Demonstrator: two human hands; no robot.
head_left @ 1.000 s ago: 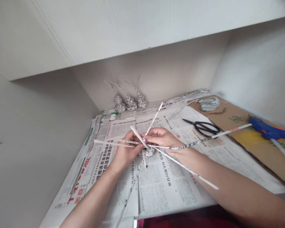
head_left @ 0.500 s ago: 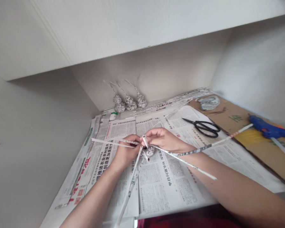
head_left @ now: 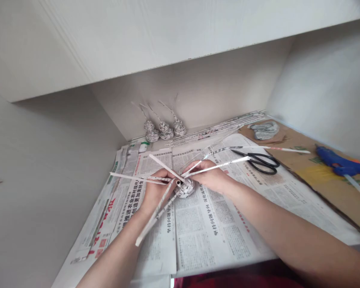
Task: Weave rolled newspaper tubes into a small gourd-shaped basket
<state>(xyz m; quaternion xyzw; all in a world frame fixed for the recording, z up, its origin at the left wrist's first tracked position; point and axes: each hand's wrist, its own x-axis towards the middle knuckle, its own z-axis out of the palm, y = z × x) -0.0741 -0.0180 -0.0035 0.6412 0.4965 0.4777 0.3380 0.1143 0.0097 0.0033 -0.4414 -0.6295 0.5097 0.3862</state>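
Between my hands is a small woven ball of rolled newspaper [head_left: 185, 189], with several paper tubes fanning out from its top. My left hand [head_left: 158, 186] is closed around its left side, where tubes point left and toward me. On the right, my right hand [head_left: 206, 175] is closed at the ball's upper right, fingers curled by the base of two paper tubes [head_left: 225, 165] that stretch to the right. The longer one has a dark-printed stretch and a reddish mark. My fingertips are partly hidden behind the tubes and the ball.
Newspaper sheets [head_left: 195, 240] cover the table. Black-handled scissors [head_left: 261, 163] lie at right, beside cardboard [head_left: 303, 176] bearing a blue glue gun [head_left: 342, 160] and a grey cloth-like bundle [head_left: 263, 130]. Along the back stand three woven gourd shapes [head_left: 167, 131] and a row of paper tubes [head_left: 216, 130].
The long tubes on the right have swung up and away from my right forearm. The ball has turned, showing more of its woven side, and another tube now points up-left.
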